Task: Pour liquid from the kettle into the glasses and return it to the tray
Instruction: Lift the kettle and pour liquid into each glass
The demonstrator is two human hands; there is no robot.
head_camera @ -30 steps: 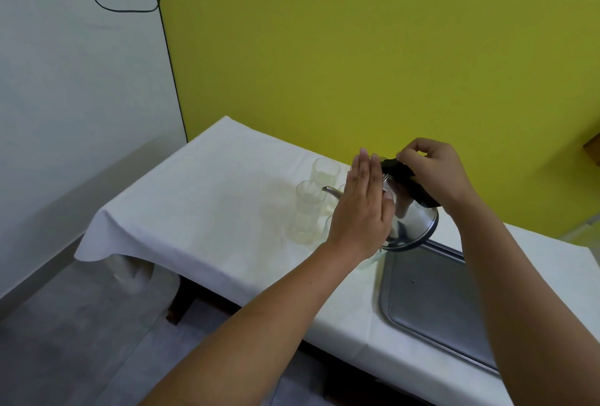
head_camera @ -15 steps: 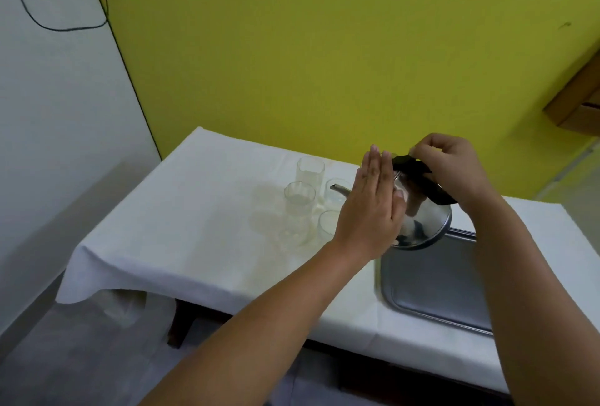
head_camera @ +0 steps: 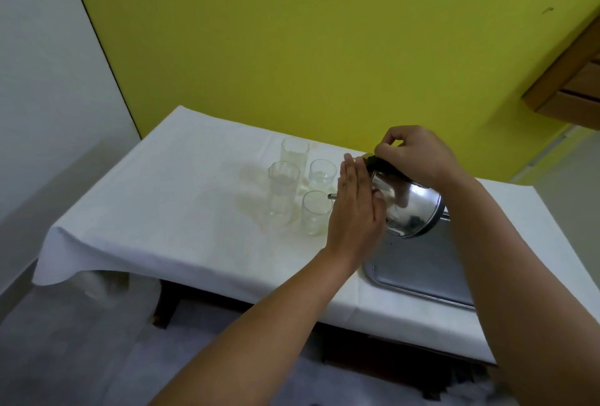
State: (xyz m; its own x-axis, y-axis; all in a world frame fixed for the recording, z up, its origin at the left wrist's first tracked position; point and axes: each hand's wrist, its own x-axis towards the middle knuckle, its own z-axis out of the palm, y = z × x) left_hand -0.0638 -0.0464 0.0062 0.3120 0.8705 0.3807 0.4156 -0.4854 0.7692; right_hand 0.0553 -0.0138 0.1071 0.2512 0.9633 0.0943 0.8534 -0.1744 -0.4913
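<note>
Right hand (head_camera: 414, 154) clenched on black handle (head_camera: 383, 164) of steel kettle (head_camera: 407, 207), tilted above tray (head_camera: 418, 271), spout (head_camera: 331, 196) over nearest of 4 glasses (head_camera: 313, 215); left hand (head_camera: 355, 211) flat, fingers straight, against kettle's side.

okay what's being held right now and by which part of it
The kettle, tipped toward the glasses. The right hand has its grip on the black handle at the top; the left hand lies flat and open against the kettle's side, not gripping.
</note>
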